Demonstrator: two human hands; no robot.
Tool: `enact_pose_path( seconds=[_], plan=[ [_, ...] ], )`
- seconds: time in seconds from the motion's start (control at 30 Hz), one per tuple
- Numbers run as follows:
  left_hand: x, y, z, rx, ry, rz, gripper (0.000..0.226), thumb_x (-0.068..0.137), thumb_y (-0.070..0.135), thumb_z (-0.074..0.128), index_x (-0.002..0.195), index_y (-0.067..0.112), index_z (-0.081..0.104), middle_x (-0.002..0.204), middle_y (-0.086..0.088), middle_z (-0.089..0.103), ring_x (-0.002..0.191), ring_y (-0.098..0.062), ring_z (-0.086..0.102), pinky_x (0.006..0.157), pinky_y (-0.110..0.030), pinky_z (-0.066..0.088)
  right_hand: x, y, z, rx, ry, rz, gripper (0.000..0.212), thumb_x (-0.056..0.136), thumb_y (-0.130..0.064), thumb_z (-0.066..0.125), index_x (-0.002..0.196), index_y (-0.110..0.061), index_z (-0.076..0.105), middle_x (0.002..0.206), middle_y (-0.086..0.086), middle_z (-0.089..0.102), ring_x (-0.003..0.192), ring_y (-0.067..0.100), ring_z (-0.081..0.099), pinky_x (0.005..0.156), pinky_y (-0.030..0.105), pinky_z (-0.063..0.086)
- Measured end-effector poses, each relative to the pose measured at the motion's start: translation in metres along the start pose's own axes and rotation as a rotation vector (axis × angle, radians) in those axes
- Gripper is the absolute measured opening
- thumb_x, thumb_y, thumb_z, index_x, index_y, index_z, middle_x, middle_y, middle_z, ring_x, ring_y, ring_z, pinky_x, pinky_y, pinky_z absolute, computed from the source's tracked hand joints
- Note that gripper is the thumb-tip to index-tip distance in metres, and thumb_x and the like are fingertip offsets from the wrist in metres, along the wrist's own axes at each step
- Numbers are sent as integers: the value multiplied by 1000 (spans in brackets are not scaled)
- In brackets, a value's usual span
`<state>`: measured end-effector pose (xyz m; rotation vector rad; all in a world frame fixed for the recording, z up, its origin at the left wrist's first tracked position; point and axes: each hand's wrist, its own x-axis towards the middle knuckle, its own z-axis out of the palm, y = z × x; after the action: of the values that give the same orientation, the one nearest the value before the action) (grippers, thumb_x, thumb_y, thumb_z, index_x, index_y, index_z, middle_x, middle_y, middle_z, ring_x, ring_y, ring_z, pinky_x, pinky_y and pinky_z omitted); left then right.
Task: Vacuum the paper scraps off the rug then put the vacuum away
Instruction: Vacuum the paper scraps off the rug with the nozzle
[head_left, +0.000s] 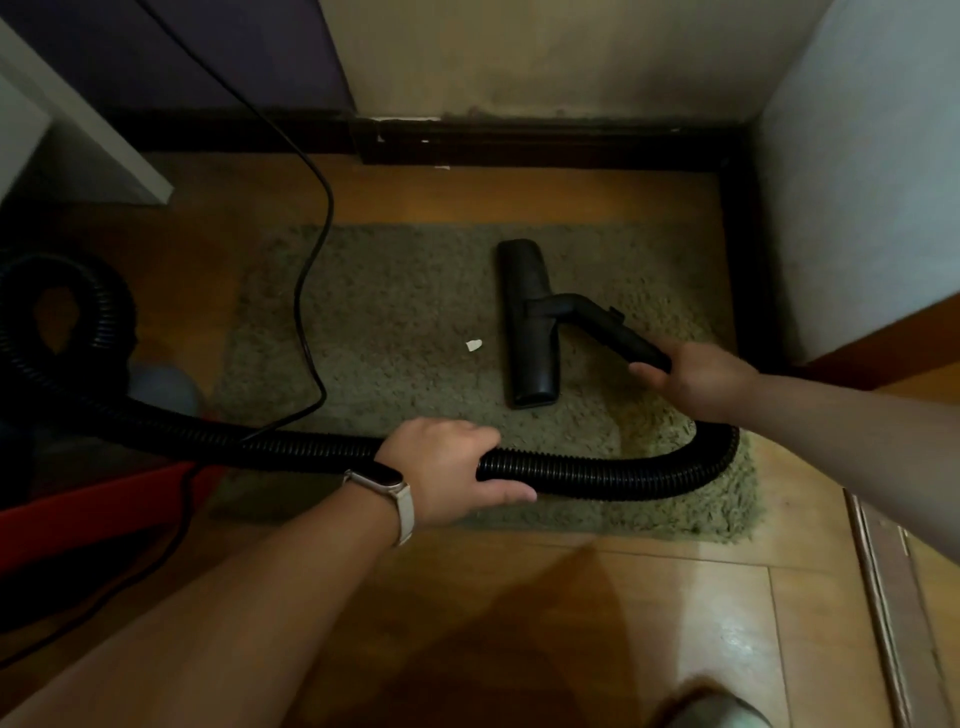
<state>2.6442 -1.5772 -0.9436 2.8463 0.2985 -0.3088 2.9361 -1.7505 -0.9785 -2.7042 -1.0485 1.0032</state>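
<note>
- Right hand (696, 379) grips the rear end of the black wand (613, 332), fingers curled round it. Left hand (447, 467), with a pale-strapped watch (384, 480) on its wrist, is wrapped over the ribbed hose (597, 475) where it crosses the near edge of the rug (389, 312).
- On the shaggy green rug the floor head (530, 322) lies flat, its long side running away from the person. One white paper scrap (473, 345) sits just to its left, not touching it. No other scrap can be made out on the pile.
- By the look of it, the scrap is featherlight and should lift readily. The hose is soft and springy and likely to drag or twist the head, so the rigid wand looks like the place to steer from, with the other hand only feeding slack.
- A deep pile may grab the head, and the small rug could well creep on the glossy wooden floor (519, 623).
- Room is tight. A dark skirting board (519, 140) runs close behind the rug and a pale wall (857, 208) closes in the right side.
- Open rug lies to the left, but the power cord (311, 291) trails across it near the scrap and could snag a wide sweep.
- At far left the hose coils back above a red object (78, 514), possibly the vacuum's body.
</note>
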Motion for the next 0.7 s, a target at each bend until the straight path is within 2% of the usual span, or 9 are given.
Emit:
enact_pose_path(
  seconds=[0.07,0.17,0.27,0.37,0.47,0.63,0.7],
  plan=[
    [3,1,0,0,-9,-3,78,68,98,9,84,35,51,74,16,52,65,-1,50,58,-24,43,-1,5,1,16,8,-4,44,96,-64,43,128,-36,52,78,-3,66,63,14,65,48,29,45],
    [3,-1,-1,0,-20,-13,80,66,99,6,84,35,52,74,16,51,65,0,49,56,-22,38,1,4,4,39,7,-31,45,95,-64,44,126,-33,54,84,-3,66,70,14,65,59,35,54],
    [-6,-8,0,3,-15,-12,84,68,98,7,89,34,57,75,16,53,66,-2,51,57,-22,41,6,-6,13,43,-12,-51,40,94,-66,44,118,-35,55,83,-4,65,70,13,64,55,31,48],
    [-18,-16,1,-9,19,-1,78,75,93,18,90,31,63,75,16,55,66,-5,53,58,-25,45,14,-24,20,-6,-32,-81,40,94,-67,43,117,-35,54,84,-4,65,71,14,64,62,33,54],
    [-27,-22,2,-39,31,-18,76,76,91,24,91,29,65,75,17,52,66,-7,53,57,-26,42,23,-42,22,-32,-53,-121,43,95,-65,43,120,-31,54,87,-3,64,75,14,63,66,33,54],
    [-35,-28,4,-47,-14,-60,76,74,93,21,91,31,61,75,15,53,67,-7,52,57,-24,39,29,-58,28,-50,-73,-169,49,97,-62,43,130,-27,51,91,-2,64,79,16,63,73,36,54],
    [-37,-30,4,-54,-27,-70,76,72,94,20,90,32,60,75,15,52,66,-6,51,56,-24,39,31,-64,29,-52,-71,-178,50,97,-61,43,133,-27,49,91,-2,63,78,14,61,67,33,50]
  ],
)
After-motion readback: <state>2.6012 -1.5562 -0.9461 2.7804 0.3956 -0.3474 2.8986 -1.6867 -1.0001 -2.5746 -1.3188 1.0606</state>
